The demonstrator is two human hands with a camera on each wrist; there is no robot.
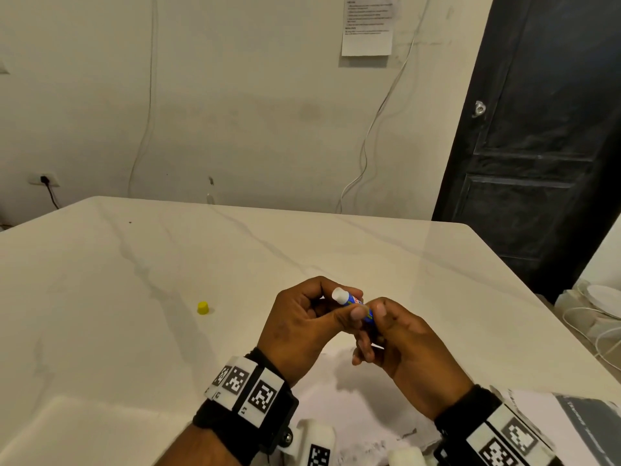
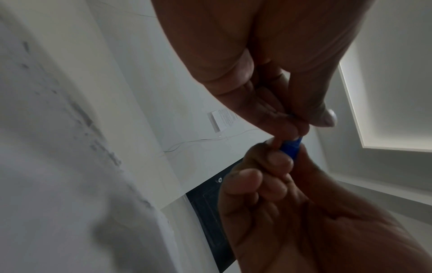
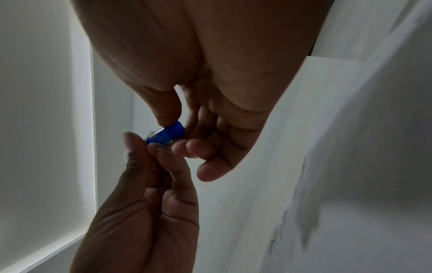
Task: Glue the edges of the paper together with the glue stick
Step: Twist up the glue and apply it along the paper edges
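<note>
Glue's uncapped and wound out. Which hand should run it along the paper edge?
Probably the left hand: it pinches the glue stick near the exposed white tip. The right hand only pinches the blue base, seemingly to twist it. The paper lies under both wrists, so right could pin it.

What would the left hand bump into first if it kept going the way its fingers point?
Probably the right hand. The left hand points its fingertips toward it, and both already pinch the same glue stick, so almost nothing lies between them.
</note>
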